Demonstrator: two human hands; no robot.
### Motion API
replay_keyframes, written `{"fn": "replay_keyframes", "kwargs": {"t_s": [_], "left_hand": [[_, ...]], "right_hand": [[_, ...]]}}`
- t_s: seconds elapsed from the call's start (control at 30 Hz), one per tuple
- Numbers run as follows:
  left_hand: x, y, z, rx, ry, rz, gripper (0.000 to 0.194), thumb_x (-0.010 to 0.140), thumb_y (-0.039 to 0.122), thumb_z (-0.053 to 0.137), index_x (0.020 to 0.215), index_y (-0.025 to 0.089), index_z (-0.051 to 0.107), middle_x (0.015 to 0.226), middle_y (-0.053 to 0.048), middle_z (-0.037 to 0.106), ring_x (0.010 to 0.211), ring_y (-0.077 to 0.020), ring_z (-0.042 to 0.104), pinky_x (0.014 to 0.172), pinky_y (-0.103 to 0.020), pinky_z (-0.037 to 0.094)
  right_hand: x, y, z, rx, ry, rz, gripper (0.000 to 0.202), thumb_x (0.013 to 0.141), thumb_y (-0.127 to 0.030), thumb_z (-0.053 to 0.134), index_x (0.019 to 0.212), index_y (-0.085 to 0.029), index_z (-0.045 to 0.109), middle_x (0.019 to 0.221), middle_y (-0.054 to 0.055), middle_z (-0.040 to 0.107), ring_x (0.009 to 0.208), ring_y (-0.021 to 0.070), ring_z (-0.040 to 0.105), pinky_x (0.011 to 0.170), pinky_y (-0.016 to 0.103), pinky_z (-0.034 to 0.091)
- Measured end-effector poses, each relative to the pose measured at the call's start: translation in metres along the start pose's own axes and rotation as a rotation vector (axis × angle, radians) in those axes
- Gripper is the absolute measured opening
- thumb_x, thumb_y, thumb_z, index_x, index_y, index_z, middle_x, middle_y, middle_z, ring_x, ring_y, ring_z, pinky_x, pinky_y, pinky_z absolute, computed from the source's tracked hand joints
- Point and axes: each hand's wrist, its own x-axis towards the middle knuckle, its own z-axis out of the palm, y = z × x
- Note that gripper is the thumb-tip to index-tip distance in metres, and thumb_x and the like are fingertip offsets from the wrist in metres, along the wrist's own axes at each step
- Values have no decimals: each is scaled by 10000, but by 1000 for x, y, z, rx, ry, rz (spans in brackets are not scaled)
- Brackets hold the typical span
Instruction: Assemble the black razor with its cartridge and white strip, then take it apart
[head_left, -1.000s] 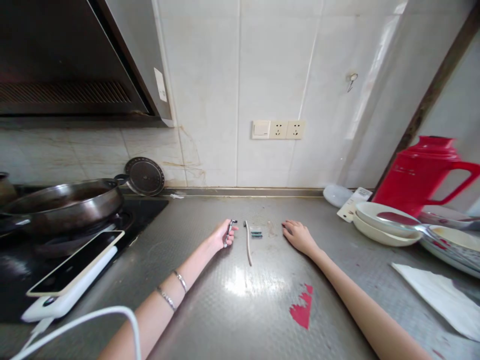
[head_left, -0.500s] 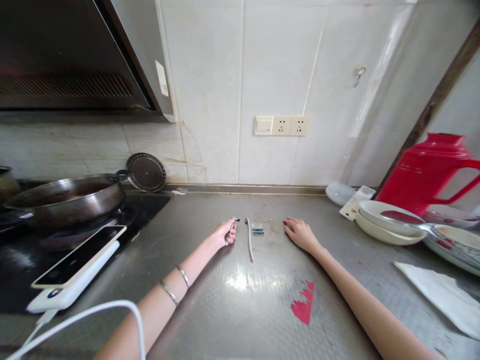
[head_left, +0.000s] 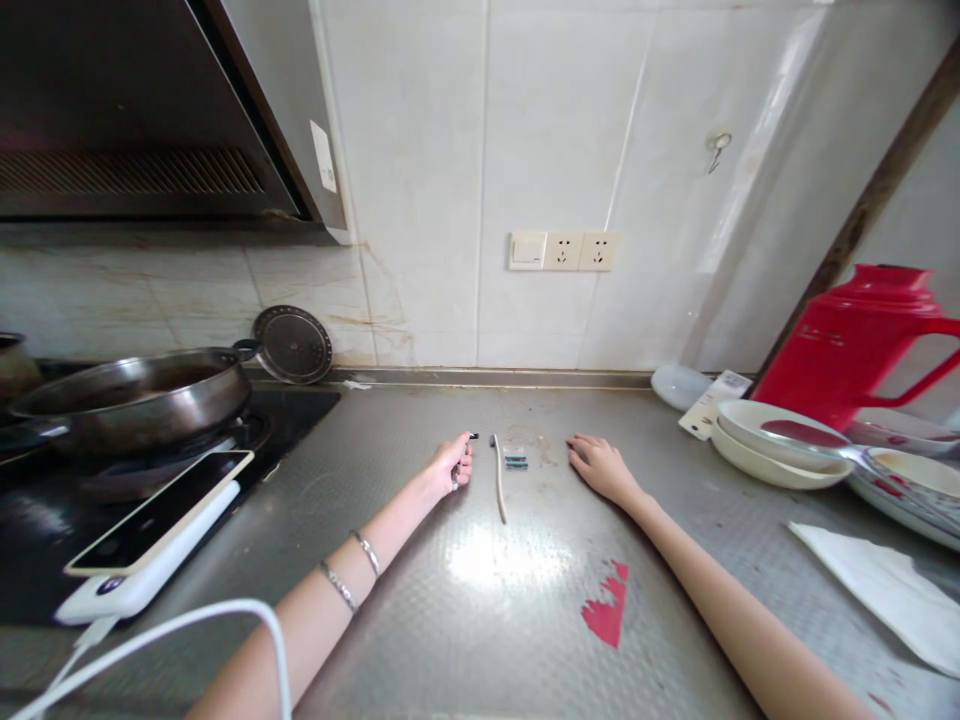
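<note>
My left hand (head_left: 454, 465) is closed around a slim, razor-like tool (head_left: 473, 436). Its black head pokes out above the fingers, and most of its handle is hidden in the grip. Just to the right lies a thin off-white stick (head_left: 501, 492) with a small dark end pointing at the wall. Beside that stick are two short dark teal strips (head_left: 516, 463), with something clear and shiny around them. My right hand (head_left: 600, 466) rests palm down on the metal counter (head_left: 420, 620), fingers stretched out, holding nothing.
A torn red piece (head_left: 606, 610) lies on the counter. At left are a pan (head_left: 142, 395) on the stove, a phone (head_left: 161, 515) on a white power bank and a white cable (head_left: 225, 607). Bowls (head_left: 776, 465), a red thermos (head_left: 847, 350) and white paper (head_left: 885, 590) stand or lie right.
The tool in my left hand has turned slightly, with its black head now nearly level. My right hand and the things on the counter have stayed put.
</note>
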Motion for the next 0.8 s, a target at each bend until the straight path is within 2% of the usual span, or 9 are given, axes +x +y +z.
{"fn": "replay_keyframes", "kwargs": {"t_s": [0.17, 0.27, 0.37, 0.47, 0.57, 0.63, 0.7, 0.8], "left_hand": [[1, -1, 1, 9, 1, 38, 345, 821, 446, 384, 596, 188, 343, 370, 109, 247, 273, -23, 203, 324, -155, 97], [2, -2, 3, 47, 22, 183, 350, 800, 471, 388, 588, 197, 341, 357, 108, 231, 264, -33, 210, 313, -168, 107], [2, -3, 6, 121, 64, 369, 384, 781, 532, 393, 588, 204, 340, 356, 110, 219, 258, -38, 220, 307, -172, 121], [-1, -5, 11, 186, 76, 485, 418, 771, 576, 385, 584, 204, 341, 363, 107, 223, 261, -37, 217, 308, -174, 129], [-3, -7, 15, 222, 84, 551, 420, 787, 561, 375, 573, 201, 344, 368, 100, 225, 277, -36, 207, 320, -179, 145], [-4, -9, 16, 235, 93, 577, 414, 799, 544, 371, 571, 199, 350, 372, 95, 224, 292, -41, 209, 329, -183, 160], [-3, -10, 17, 248, 104, 599, 409, 806, 534, 364, 571, 199, 355, 376, 89, 229, 305, -48, 223, 338, -187, 176], [-1, -12, 18, 265, 118, 631, 406, 810, 528, 361, 573, 198, 361, 380, 84, 241, 319, -53, 244, 350, -189, 195]], "right_hand": [[-1, 0, 1, -2, 1, -3, 395, 851, -328, 361, 1151, -195, 582, 1261, 105, 521, 1167, 248, 436, 933, 378, 347], [0, 1, 0, 11, -1, 10, 391, 841, -310, 384, 1160, -186, 573, 1268, 120, 509, 1177, 255, 427, 935, 396, 349], [6, -8, -6, 69, 87, 9, 395, 816, -277, 434, 1184, -199, 554, 1317, 121, 458, 1208, 271, 391, 945, 441, 339], [17, -36, -20, 311, 197, -84, 357, 811, -260, 454, 1136, -200, 587, 1266, 101, 514, 1180, 238, 435, 967, 412, 338], [30, -77, -36, 726, 94, -160, 337, 827, -333, 456, 1106, -209, 598, 1081, 69, 644, 995, 197, 583, 877, 356, 432], [37, -103, -44, 917, 28, -177, 379, 818, -384, 481, 1132, -197, 580, 957, 60, 690, 929, 190, 615, 859, 353, 444], [41, -122, -48, 1019, -9, -128, 402, 808, -417, 492, 1117, -177, 589, 895, 65, 702, 907, 199, 625, 832, 364, 457], [43, -136, -48, 1096, -106, -36, 414, 807, -449, 484, 1064, -152, 615, 887, 83, 701, 906, 214, 630, 791, 374, 473]]}}
